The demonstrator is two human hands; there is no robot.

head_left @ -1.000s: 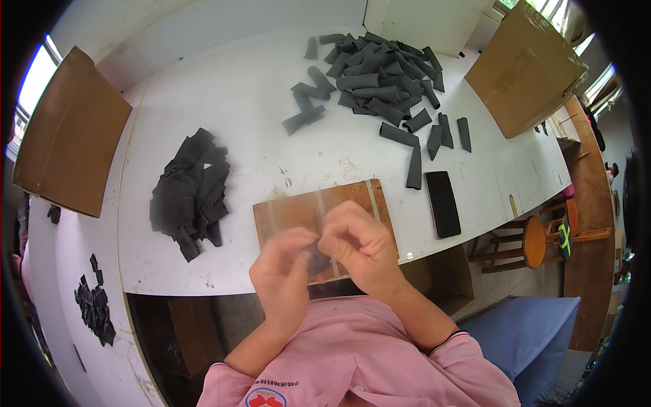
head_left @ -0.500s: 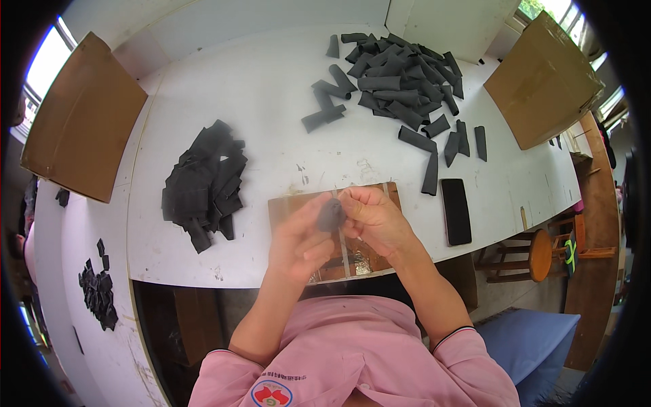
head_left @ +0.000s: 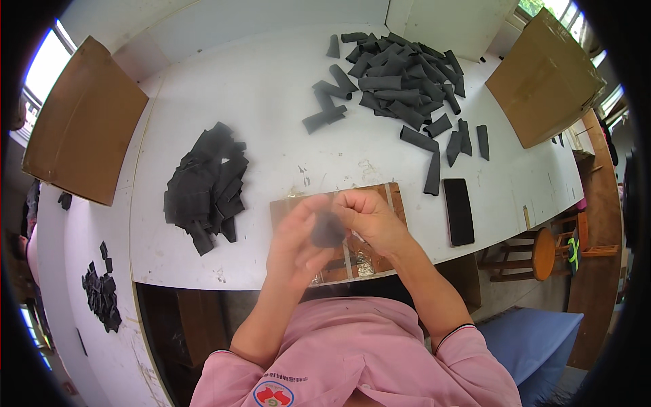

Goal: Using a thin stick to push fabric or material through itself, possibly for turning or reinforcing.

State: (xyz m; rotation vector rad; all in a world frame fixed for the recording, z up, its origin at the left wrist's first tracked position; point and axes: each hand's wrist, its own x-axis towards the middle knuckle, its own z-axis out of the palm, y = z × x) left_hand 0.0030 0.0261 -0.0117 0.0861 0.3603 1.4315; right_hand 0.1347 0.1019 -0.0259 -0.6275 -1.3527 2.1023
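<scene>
A small dark grey piece of soft, cloth-like material (head_left: pixel 328 229) is held between my two hands above a brown cardboard sheet (head_left: pixel 399 217). My right hand (head_left: pixel 371 218) pinches its upper right edge between thumb and fingertips. On the other side, my left hand (head_left: pixel 296 239) curls around it, blurred by motion. The piece is blurred too, so its exact shape cannot be made out. To the left lies a heap of flat black strips (head_left: pixel 203 190). Farther off, at the upper right, is a loose pile of dark grey tube-like sleeves (head_left: pixel 400 81).
A black phone (head_left: pixel 459 211) lies on the white table (head_left: pixel 271 102), right of my hands. Cardboard boxes stand at the left (head_left: pixel 85 122) and right (head_left: pixel 546 81). More black scraps (head_left: pixel 100 295) are on a side surface. A wooden stool (head_left: pixel 542 254) stands beyond the right edge.
My hands have turned the dark grey piece and shifted it slightly lower and to the left. Both hands still hold it; the piles stay as they were.
</scene>
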